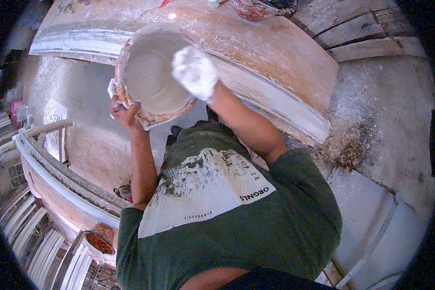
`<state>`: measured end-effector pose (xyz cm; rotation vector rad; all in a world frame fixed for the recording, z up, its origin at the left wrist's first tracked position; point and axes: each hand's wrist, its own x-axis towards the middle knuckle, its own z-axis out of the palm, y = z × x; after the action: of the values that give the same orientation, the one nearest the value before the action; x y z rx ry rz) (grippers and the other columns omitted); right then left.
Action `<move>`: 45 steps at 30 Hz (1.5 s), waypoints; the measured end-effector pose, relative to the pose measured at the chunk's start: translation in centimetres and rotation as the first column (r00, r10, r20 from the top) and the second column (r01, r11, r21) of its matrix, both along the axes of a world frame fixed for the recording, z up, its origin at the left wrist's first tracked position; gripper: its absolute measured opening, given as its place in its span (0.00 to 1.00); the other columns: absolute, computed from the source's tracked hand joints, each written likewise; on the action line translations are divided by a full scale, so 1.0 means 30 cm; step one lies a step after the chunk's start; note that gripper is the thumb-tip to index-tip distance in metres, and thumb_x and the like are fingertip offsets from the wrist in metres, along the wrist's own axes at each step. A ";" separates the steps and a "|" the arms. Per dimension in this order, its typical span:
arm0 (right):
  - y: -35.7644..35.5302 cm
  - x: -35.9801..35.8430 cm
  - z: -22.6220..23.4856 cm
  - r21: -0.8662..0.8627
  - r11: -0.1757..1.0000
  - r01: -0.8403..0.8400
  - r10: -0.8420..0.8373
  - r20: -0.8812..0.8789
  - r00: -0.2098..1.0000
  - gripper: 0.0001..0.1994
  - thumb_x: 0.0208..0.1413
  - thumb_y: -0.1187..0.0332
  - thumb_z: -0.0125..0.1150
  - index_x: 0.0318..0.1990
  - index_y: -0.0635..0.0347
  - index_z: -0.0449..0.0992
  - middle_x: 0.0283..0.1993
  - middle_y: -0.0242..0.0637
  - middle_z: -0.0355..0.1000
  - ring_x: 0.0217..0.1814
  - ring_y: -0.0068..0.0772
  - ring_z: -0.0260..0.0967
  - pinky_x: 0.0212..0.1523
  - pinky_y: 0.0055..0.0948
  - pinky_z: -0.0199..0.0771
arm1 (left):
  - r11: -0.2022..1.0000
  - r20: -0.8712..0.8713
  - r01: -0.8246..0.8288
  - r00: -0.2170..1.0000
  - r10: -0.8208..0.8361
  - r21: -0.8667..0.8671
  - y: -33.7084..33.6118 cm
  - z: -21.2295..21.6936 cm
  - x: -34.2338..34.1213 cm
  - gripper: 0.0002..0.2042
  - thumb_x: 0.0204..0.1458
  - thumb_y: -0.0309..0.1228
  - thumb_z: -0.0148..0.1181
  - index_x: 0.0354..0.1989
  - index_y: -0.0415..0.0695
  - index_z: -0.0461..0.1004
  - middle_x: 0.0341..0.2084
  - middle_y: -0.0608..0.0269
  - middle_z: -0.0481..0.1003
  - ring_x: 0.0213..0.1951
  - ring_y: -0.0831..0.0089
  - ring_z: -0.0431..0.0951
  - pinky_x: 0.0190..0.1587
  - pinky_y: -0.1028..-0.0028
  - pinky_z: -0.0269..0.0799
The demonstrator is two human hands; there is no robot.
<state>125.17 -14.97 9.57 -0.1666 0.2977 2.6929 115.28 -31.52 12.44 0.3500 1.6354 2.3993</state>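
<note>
While the left hand (124, 112) grips the near rim of a plaster-caked bowl (150, 77), fingers curled around its edge, the bowl tilts against the long reddish workbench (280, 53). Coated white, the right hand (195, 71) sits over the bowl's right rim, fingers bunched together; whether they hold anything cannot be told. Dusty grey floor (386, 111) lies beyond.

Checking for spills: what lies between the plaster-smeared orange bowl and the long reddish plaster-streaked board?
Nothing: in the head view the orange bowl, gripped by the left hand, directly overlaps the board; the plaster-coated right hand is at its rim.
</note>
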 end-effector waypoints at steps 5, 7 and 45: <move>0.250 0.488 -0.235 0.288 0.952 -0.104 0.017 0.288 0.957 0.10 0.56 0.62 0.45 0.27 0.55 0.68 0.23 0.31 0.63 0.22 0.25 0.61 0.19 0.22 0.62 | 0.998 -0.081 -0.016 0.997 0.011 -0.059 -0.066 -0.006 -0.078 0.21 0.23 0.20 0.51 0.35 0.34 0.68 0.30 0.57 0.70 0.32 0.69 0.71 0.40 0.73 0.67; 0.298 0.723 -0.269 0.338 0.916 -0.216 -0.055 0.641 0.766 0.10 0.56 0.62 0.47 0.25 0.53 0.67 0.21 0.30 0.63 0.21 0.24 0.62 0.19 0.22 0.62 | 0.994 -0.051 -0.098 0.994 0.095 -0.052 -0.125 0.012 -0.091 0.20 0.24 0.20 0.51 0.34 0.34 0.68 0.29 0.58 0.70 0.31 0.69 0.71 0.38 0.74 0.67; 0.248 -0.204 -0.350 0.738 -0.282 -0.613 -0.818 0.149 0.555 0.04 0.42 0.74 0.56 0.27 0.62 0.75 0.22 0.34 0.73 0.23 0.33 0.70 0.30 0.29 0.69 | 0.943 0.145 -0.313 0.944 0.296 0.113 -0.439 0.103 -0.096 0.19 0.30 0.27 0.48 0.37 0.41 0.64 0.30 0.64 0.65 0.33 0.73 0.66 0.38 0.74 0.61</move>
<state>119.05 -7.53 -0.93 -0.7453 -2.1490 1.0850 112.40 -44.69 15.53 -0.0419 1.5741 2.7014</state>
